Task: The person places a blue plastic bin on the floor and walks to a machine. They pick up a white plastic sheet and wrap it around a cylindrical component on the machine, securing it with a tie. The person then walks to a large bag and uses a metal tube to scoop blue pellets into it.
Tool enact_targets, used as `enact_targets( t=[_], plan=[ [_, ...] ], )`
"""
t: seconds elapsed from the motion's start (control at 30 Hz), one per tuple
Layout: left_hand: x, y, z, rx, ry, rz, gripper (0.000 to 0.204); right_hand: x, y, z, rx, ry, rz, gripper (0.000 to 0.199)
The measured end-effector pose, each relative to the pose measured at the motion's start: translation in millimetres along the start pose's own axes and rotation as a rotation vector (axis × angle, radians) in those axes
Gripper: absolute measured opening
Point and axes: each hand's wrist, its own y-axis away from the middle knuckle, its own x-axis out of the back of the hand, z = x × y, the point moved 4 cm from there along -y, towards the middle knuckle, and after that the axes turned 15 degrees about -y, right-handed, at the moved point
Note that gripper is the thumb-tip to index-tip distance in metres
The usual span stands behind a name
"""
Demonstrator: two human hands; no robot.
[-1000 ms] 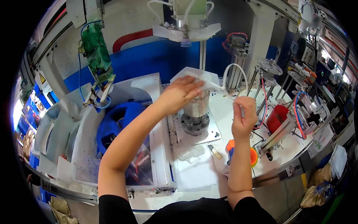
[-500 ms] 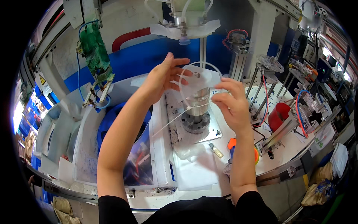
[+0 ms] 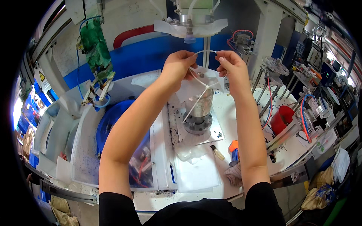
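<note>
Pinched between thumb and fingers, one side of a looped white cable tie point(image 3: 207, 87) is in my left hand point(image 3: 177, 69). My right hand point(image 3: 234, 69) pinches the other side, so the loop spans between both hands. Its locking head and straight tail hang toward me, in front of a shiny metal cylinder point(image 3: 201, 104). The cylinder stands upright on a dark round base point(image 3: 197, 126) bolted to a metal plate. A translucent plastic sheet point(image 3: 213, 78) lies about the cylinder's top, partly behind the loop. Whether the loop encircles anything, I cannot tell.
Overhead hangs a fixture with a suction cup point(image 3: 189, 38). A blue bowl point(image 3: 105, 122) sits in the bin at left. Nearer me are white paper point(image 3: 198, 174), a cutter knife point(image 3: 217, 153) and an orange-blue tool point(image 3: 234, 147). A red cup point(image 3: 281, 119) stands right.
Both hands have moved up and away from me, and their loosely spread fingers have closed on the cable tie. The loop has been lifted, and its tail now hangs more steeply before the cylinder.
</note>
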Motion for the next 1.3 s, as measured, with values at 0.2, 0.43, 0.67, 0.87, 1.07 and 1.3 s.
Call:
enact_targets(
  t=[0.2, 0.43, 0.67, 0.87, 1.07, 1.3],
  plan=[
    [21, -32, -11, -0.132, -0.56, 0.266, 0.019, -9, -41, 18, 0.213, 0.639, -0.021, 0.021],
    [16, -27, -30, -0.332, -1.08, 0.408, 0.02, -10, -42, 27, 0.258, 1.153, -0.109, 0.021],
    [19, -26, -40, -0.206, -1.082, 0.303, 0.019, -8, -44, 44, 0.175, 1.152, -0.177, 0.018],
    [13, -26, -46, -0.282, -1.104, 0.286, 0.019, -5, -42, 46, 0.274, 1.136, -0.188, 0.019],
    [7, -18, -44, -0.299, -1.17, 0.294, 0.02, -4, -40, 50, 0.322, 1.154, -0.179, 0.018],
    [7, -13, -44, -0.276, -1.188, 0.285, 0.019, -5, -36, 47, 0.314, 1.177, -0.203, 0.017]
  ],
)
